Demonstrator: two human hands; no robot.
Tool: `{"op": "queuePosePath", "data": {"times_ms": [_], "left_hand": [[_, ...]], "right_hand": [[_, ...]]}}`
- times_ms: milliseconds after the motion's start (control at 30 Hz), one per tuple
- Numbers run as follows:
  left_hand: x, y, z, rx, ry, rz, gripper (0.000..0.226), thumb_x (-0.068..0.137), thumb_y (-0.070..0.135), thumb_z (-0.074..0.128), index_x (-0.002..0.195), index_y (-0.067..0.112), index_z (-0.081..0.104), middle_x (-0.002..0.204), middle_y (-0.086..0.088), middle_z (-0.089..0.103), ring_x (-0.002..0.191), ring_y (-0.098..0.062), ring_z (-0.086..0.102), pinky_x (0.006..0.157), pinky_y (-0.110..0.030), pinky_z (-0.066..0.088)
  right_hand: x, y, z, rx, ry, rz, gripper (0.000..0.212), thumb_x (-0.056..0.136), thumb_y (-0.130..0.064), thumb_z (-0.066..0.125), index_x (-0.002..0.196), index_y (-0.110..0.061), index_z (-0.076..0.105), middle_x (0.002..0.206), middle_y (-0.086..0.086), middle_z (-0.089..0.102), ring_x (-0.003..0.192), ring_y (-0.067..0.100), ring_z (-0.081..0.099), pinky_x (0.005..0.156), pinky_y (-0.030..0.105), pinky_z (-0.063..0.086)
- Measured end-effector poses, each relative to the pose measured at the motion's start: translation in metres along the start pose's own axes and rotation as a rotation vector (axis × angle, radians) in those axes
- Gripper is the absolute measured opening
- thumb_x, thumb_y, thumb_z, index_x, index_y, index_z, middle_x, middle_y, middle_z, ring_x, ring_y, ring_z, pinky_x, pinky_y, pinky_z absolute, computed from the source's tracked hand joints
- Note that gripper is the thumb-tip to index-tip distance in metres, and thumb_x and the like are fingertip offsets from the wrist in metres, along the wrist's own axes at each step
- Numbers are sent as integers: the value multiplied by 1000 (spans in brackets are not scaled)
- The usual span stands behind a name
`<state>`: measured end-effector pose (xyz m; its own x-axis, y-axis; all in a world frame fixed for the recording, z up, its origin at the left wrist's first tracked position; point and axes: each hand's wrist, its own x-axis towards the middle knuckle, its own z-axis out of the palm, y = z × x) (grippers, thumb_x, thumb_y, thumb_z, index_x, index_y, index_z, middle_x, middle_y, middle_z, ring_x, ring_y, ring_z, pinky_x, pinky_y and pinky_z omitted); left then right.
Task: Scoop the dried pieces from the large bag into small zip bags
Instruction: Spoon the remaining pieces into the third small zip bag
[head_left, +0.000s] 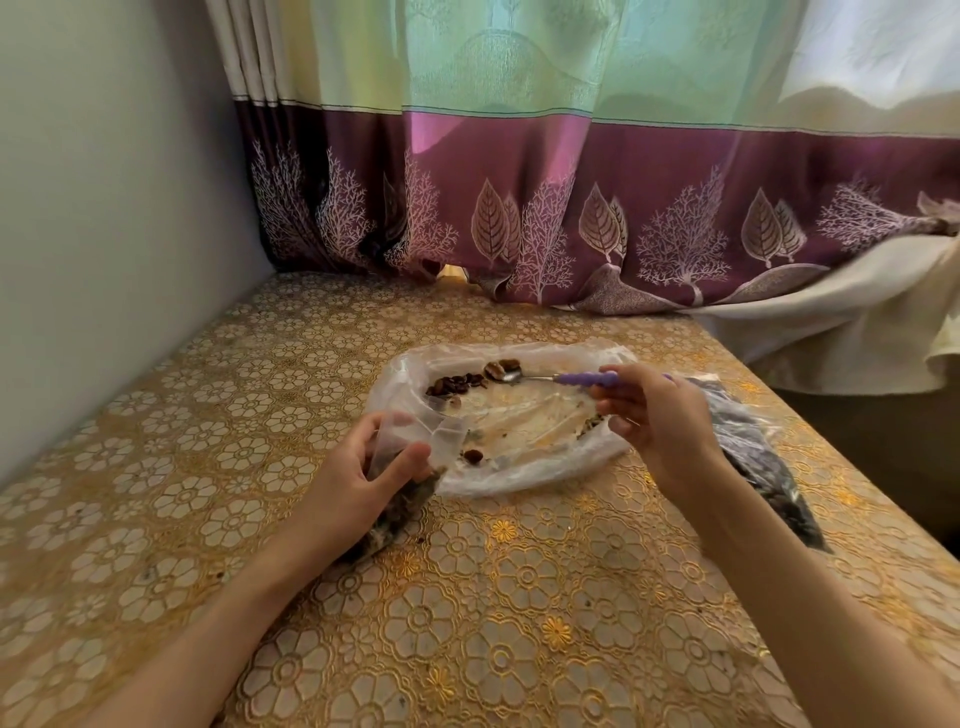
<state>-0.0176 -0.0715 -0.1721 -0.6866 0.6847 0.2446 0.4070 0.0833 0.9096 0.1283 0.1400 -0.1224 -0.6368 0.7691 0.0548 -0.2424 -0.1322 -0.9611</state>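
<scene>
The large clear bag (524, 470) lies open and flattened on the table. A few brown dried pieces (457, 384) sit along its far rim and one near its front. My right hand (654, 415) grips a purple-handled spoon (540, 376); the metal bowl rests in the bag against the far pieces. My left hand (363, 473) holds a small zip bag (410, 467) by its open mouth at the large bag's left edge. Dark pieces fill the small bag's lower part, which rests on the table.
A filled dark bag (763, 462) lies on the table behind my right forearm. The gold floral tablecloth (493, 623) covers the table. A wall bounds the left side, a purple curtain (571, 218) hangs at the back, and the table's edge runs along the right.
</scene>
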Motion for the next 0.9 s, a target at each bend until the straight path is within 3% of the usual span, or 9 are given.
{"op": "queuePosePath", "data": {"times_ms": [167,267,433,500,567,667,767,900], "left_hand": [[0,0,0,-55,16,4,38,69,51,58,104,38,51,80,14,71,73,-4,69,54,-17,52],[1,0,1,-81,44,13,38,71,47,58,106,36,50,82,11,69,73,-3,69,54,-15,51],[-2,2,0,-35,76,29,73,48,85,54,105,41,46,84,17,63,72,9,64,54,-12,50],[-2,2,0,43,86,32,81,51,85,51,114,34,44,90,19,61,75,15,61,58,-13,50],[-1,1,-1,71,93,44,76,57,80,51,116,32,44,94,18,61,77,15,60,61,-13,50],[-1,0,-1,49,78,51,67,62,73,54,113,31,49,88,14,64,76,8,64,59,-15,53],[-1,-1,0,87,41,49,54,65,70,53,110,40,48,90,10,66,73,-6,69,65,-30,57],[-1,-2,0,166,9,98,55,67,64,53,114,37,48,95,5,66,82,-13,68,69,-33,58]], "right_hand": [[-14,-13,11,29,-174,-45,20,89,-8,52,79,-4,68,69,10,69,55,13,58,51,21,40],[-21,-19,16,-20,-269,-107,18,91,-6,50,87,-3,68,72,11,68,56,14,59,45,18,40],[-30,-21,24,-187,-385,-219,16,92,0,50,94,-1,66,76,12,67,59,14,60,43,18,40],[-32,-20,26,-235,-413,-259,17,91,3,50,93,-2,66,76,13,67,59,14,60,43,18,39],[-32,-19,26,-254,-429,-276,18,90,4,50,92,-3,67,76,13,67,60,14,60,44,19,40],[-29,-18,20,-180,-381,-250,17,91,0,50,92,-4,66,76,12,67,59,14,59,44,18,40],[-24,-14,10,-43,-209,-216,16,93,-8,50,89,-3,64,70,9,66,54,12,56,43,17,38],[-25,1,-1,-104,-12,-217,20,95,-12,51,82,-4,63,64,3,67,48,9,52,40,16,35]]}}
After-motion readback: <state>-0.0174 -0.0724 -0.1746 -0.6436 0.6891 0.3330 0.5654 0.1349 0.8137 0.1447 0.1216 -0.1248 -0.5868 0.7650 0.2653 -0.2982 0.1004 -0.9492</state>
